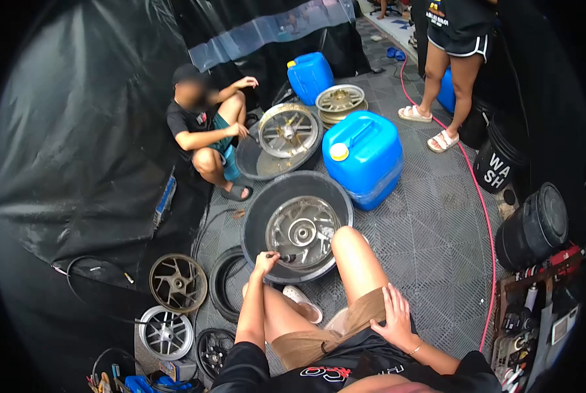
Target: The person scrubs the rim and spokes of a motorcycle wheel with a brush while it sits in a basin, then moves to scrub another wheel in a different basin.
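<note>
My left hand [266,262] is closed round a dark-handled brush [288,258], at the near rim of a wide black tub [255,216]. A spoked metal wheel rim [301,231] lies in that tub, its surface wet and patchy with grime. The brush head overlaps the wheel's near left edge. My right hand [394,319] lies flat on my thigh over the brown shorts [365,314], fingers spread and holding nothing.
Opposite, a person [208,131] squats at a second tub [260,167] with a gold-stained wheel [289,130]. A blue jerrycan [365,157] stands beside my tub. Loose wheels [178,283] and a tire [222,288] lie left. A pink hose [484,216] crosses the floor at right, near another person's feet [443,139].
</note>
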A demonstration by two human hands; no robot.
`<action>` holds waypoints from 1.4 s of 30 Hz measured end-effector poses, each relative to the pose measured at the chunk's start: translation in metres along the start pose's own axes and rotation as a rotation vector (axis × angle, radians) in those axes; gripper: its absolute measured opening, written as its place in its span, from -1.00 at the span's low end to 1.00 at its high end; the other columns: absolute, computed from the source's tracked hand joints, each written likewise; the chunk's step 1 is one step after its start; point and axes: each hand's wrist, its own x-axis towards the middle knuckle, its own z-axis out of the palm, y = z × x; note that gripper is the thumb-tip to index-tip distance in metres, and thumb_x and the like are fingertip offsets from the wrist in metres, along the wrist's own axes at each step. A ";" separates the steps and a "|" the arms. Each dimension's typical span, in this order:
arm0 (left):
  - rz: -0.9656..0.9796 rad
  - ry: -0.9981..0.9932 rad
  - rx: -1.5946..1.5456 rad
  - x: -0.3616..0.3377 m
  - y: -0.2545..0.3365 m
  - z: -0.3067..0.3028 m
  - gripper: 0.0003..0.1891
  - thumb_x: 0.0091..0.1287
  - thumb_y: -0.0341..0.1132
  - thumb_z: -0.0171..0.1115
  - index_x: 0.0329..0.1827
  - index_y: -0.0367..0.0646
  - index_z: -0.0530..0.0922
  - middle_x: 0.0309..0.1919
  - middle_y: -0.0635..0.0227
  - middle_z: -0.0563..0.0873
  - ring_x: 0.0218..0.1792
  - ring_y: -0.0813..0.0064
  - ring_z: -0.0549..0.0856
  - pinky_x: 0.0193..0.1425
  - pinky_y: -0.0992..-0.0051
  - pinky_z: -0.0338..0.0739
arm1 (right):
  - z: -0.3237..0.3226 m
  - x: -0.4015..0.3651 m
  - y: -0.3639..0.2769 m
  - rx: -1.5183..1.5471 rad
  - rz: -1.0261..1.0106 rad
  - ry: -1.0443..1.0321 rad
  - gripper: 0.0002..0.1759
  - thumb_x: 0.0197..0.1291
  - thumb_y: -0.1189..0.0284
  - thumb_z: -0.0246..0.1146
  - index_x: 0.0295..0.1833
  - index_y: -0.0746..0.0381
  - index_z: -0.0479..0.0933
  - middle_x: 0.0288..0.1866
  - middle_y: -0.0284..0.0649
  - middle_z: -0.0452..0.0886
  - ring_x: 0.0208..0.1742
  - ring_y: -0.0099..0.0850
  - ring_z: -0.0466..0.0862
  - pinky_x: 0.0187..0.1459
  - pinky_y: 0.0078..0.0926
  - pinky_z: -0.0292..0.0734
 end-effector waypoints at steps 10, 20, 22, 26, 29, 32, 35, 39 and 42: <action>0.080 -0.048 0.427 0.023 0.002 0.048 -0.67 0.03 -0.11 0.20 -0.24 -0.14 0.62 -0.30 0.14 0.65 -0.21 0.15 0.61 -0.06 0.32 0.47 | -0.002 0.012 -0.006 0.049 0.050 -0.040 -0.03 -0.32 0.34 0.26 0.30 0.34 0.02 0.30 0.04 0.09 0.28 -0.05 0.16 0.23 -0.15 0.02; -0.169 0.176 0.401 0.066 -0.043 0.054 -0.75 0.03 -0.16 0.22 -0.26 -0.02 0.64 -0.33 0.13 0.65 -0.21 0.20 0.62 -0.05 0.36 0.46 | 0.004 0.029 -0.005 0.059 0.113 -0.038 -0.08 -0.31 0.30 0.22 0.25 0.39 0.05 0.28 0.12 0.10 0.28 0.01 0.14 0.23 -0.11 0.00; -0.170 0.175 0.384 0.078 -0.059 0.058 -0.77 0.03 -0.17 0.22 -0.26 0.00 0.64 -0.33 0.12 0.65 -0.22 0.18 0.62 -0.06 0.36 0.47 | 0.006 0.032 -0.003 0.066 0.117 -0.054 -0.10 -0.29 0.28 0.22 0.24 0.39 0.06 0.26 0.15 0.11 0.27 0.03 0.15 0.23 -0.10 0.02; -0.239 0.189 0.361 0.097 -0.074 0.070 -0.77 0.03 -0.19 0.22 -0.27 -0.04 0.64 -0.30 0.11 0.64 -0.18 0.17 0.60 -0.03 0.36 0.45 | 0.005 0.037 -0.004 0.108 0.109 -0.054 -0.12 -0.22 0.26 0.21 0.24 0.40 0.04 0.23 0.21 0.11 0.25 0.07 0.17 0.21 -0.09 0.06; -0.237 0.255 0.413 0.103 -0.083 0.079 -0.78 0.04 -0.24 0.22 -0.25 -0.03 0.63 -0.31 0.15 0.65 -0.19 0.22 0.61 -0.05 0.37 0.47 | 0.005 0.037 -0.003 0.099 0.118 -0.098 -0.11 -0.24 0.28 0.21 0.24 0.39 0.01 0.23 0.24 0.08 0.25 0.08 0.15 0.21 -0.07 0.05; -0.353 0.290 0.139 0.111 -0.097 0.092 -0.76 0.02 -0.22 0.25 -0.26 -0.09 0.64 -0.32 0.09 0.65 -0.21 0.17 0.62 -0.07 0.37 0.47 | 0.005 0.035 -0.002 0.100 0.120 -0.102 -0.11 -0.25 0.29 0.21 0.23 0.39 0.01 0.24 0.23 0.07 0.25 0.08 0.14 0.21 -0.06 0.04; -0.370 0.281 0.058 0.123 -0.106 0.103 -0.76 0.01 -0.25 0.27 -0.26 -0.11 0.64 -0.32 0.09 0.65 -0.22 0.22 0.63 -0.08 0.42 0.48 | 0.005 0.038 -0.003 0.071 0.131 -0.125 -0.12 -0.25 0.28 0.21 0.24 0.35 0.01 0.22 0.23 0.08 0.23 0.08 0.16 0.20 -0.05 0.06; -0.381 0.234 0.000 0.116 -0.103 0.095 -0.76 0.02 -0.27 0.25 -0.25 -0.13 0.64 -0.26 0.09 0.64 -0.18 0.24 0.62 -0.05 0.44 0.46 | 0.005 0.034 0.000 0.066 0.148 -0.113 -0.12 -0.24 0.27 0.21 0.25 0.31 0.01 0.21 0.21 0.10 0.22 0.07 0.17 0.19 -0.05 0.07; -0.332 0.224 0.052 0.112 -0.090 0.079 -0.76 0.04 -0.28 0.22 -0.25 -0.16 0.63 -0.24 0.07 0.62 -0.14 0.20 0.60 0.00 0.43 0.43 | 0.005 0.038 -0.003 0.063 0.137 -0.130 -0.12 -0.23 0.26 0.22 0.25 0.32 0.01 0.21 0.21 0.09 0.23 0.07 0.17 0.19 -0.05 0.07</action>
